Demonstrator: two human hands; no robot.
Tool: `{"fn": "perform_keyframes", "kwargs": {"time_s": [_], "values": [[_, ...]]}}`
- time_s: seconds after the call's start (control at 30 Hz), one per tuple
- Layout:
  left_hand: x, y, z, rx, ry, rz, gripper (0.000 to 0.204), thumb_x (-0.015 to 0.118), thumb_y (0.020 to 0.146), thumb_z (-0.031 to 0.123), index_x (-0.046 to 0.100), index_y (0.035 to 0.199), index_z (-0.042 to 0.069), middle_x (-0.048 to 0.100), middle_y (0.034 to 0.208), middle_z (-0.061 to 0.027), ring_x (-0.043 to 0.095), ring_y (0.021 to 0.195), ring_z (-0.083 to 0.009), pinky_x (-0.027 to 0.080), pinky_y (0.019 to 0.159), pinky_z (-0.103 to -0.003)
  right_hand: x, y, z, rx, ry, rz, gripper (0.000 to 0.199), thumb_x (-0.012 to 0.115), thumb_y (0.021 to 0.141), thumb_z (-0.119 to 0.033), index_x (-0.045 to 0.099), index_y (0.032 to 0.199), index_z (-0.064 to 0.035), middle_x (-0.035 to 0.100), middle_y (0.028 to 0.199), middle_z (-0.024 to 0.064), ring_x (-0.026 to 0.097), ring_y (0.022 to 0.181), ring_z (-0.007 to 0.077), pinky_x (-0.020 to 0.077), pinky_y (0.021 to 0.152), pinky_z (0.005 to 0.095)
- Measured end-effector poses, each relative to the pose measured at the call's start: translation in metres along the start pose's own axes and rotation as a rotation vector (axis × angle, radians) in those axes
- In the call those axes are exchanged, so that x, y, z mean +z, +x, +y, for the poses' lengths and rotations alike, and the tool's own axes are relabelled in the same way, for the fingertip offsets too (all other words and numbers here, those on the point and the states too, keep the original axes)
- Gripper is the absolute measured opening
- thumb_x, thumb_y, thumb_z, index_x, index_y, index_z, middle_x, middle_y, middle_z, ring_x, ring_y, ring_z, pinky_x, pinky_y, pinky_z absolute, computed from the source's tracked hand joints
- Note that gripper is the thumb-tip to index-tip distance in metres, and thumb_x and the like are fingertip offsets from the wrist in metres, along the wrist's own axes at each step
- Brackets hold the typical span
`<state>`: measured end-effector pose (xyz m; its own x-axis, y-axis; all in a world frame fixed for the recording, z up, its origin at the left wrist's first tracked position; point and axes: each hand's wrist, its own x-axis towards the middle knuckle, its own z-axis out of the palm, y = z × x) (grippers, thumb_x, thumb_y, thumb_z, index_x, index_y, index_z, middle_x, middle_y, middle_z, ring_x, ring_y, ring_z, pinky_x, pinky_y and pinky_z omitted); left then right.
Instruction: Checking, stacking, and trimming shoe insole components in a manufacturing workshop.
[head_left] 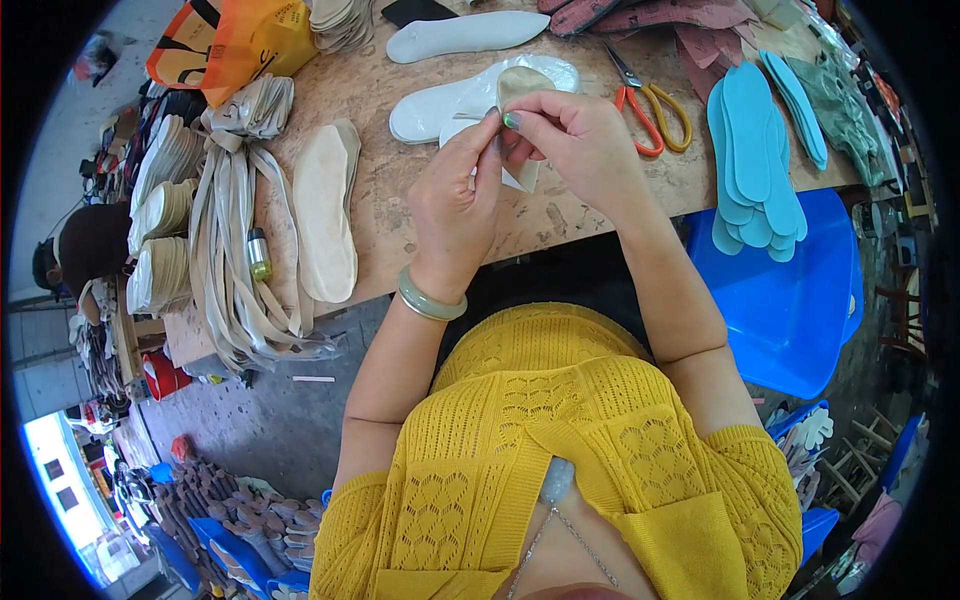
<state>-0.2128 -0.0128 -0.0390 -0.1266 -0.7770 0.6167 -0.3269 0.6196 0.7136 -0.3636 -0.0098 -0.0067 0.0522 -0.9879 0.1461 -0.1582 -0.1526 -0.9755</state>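
My left hand [456, 195] and my right hand [584, 143] meet over the near part of the table, thumbs and fingertips pinched together. Between them is a beige-and-white sheet piece [521, 86]; its rounded beige end rises behind the fingers and a white corner shows below. The fingers hide the middle of it, and its exact kind is unclear. Just behind lies a white insole-shaped stack [432, 112] with a glossy wrapping. To the right of my right hand, scissors [651, 108] with red and yellow handles lie on the table [400, 215].
Beige insoles [325, 215] and a heap of pale strips [232, 260] with a small bottle [259, 254] lie left. Blue insoles [752, 150] overhang the front edge above a blue tub [790, 310]. An orange bag [235, 45] and dark red pieces [650, 18] are at the back.
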Motion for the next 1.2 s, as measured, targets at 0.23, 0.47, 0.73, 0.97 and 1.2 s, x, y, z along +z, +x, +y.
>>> {"fn": "perform_keyframes", "kwargs": {"time_s": [0.23, 0.47, 0.73, 0.97, 1.2], "values": [[-0.005, -0.002, 0.002, 0.018, 0.02, -0.025, 0.025, 0.062, 0.086, 0.0, 0.067, 0.11, 0.001, 0.069, 0.1, -0.0143, 0.068, 0.087, -0.0211, 0.053, 0.075, -0.029, 0.003, -0.001, 0.001, -0.009, -0.04, 0.001, 0.018, 0.057, 0.092, -0.009, 0.065, 0.1, 0.0042, 0.068, 0.077, 0.0046, 0.065, 0.067, 0.0091, 0.0507, 0.064, 0.021], [-0.004, -0.001, -0.001, -0.232, -0.223, -0.008, 0.021, 0.062, 0.088, 0.003, 0.067, 0.108, 0.001, 0.07, 0.091, -0.0111, 0.067, 0.077, -0.0149, 0.052, 0.07, -0.025, 0.002, 0.0, 0.003, -0.028, -0.117, -0.007, 0.018, 0.056, 0.092, -0.009, 0.066, 0.1, 0.0031, 0.069, 0.078, 0.005, 0.065, 0.068, 0.0091, 0.051, 0.064, 0.0215], [-0.003, -0.002, -0.002, -0.007, 0.161, -0.008, 0.014, 0.064, 0.086, 0.009, 0.067, 0.099, 0.006, 0.069, 0.08, -0.0114, 0.068, 0.069, -0.0204, 0.052, 0.06, -0.03, 0.003, -0.002, 0.004, 0.001, -0.141, 0.0, 0.018, 0.056, 0.092, -0.01, 0.066, 0.1, 0.0032, 0.069, 0.077, 0.0055, 0.065, 0.068, 0.0091, 0.051, 0.063, 0.0223], [-0.005, -0.003, 0.006, -0.026, 0.264, -0.087, 0.017, 0.062, 0.087, 0.005, 0.067, 0.104, 0.002, 0.068, 0.085, -0.01, 0.066, 0.073, -0.0146, 0.051, 0.068, -0.025, 0.006, -0.002, 0.015, -0.107, -0.28, 0.078, 0.018, 0.057, 0.084, -0.015, 0.069, 0.089, -0.0023, 0.067, 0.07, 0.013, 0.065, 0.062, 0.0241, 0.0513, 0.06, 0.0321], [-0.009, 0.0, -0.007, -0.373, -0.135, -0.199, 0.013, 0.064, 0.087, 0.009, 0.067, 0.098, 0.002, 0.068, 0.081, -0.006, 0.063, 0.072, -0.0105, 0.049, 0.066, -0.024, 0.001, -0.011, 0.015, -0.207, -0.42, 0.084, 0.013, 0.059, 0.079, -0.013, 0.068, 0.083, -0.0045, 0.064, 0.07, 0.0135, 0.063, 0.062, 0.0288, 0.05, 0.059, 0.0355]]}}
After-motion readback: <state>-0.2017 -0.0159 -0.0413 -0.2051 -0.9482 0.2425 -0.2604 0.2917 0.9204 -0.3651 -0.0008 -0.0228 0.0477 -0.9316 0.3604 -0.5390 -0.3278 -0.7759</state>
